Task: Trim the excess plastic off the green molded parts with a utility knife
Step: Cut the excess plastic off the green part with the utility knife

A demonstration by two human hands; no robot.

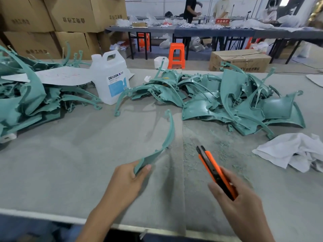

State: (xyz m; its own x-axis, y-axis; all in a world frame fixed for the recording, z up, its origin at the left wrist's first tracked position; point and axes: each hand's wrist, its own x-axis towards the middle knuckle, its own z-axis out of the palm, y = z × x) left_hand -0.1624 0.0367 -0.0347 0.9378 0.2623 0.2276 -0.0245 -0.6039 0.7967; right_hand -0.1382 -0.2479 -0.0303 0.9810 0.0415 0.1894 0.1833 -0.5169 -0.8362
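The left hand (127, 179) pinches the part (167, 137) by its near end over the surface's (70, 163) front middle; the right hand (244, 198) grips the knife (213, 170). Held so, the part could flex and send the blade slipping towards the left hand.

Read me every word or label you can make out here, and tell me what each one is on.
"DEXCON": label on the white jug; its small print is unreadable.
"不合格区": red sign on the far table.
Characters on the stacked cardboard boxes: too blurred.
Print on the floor box: too blurred.
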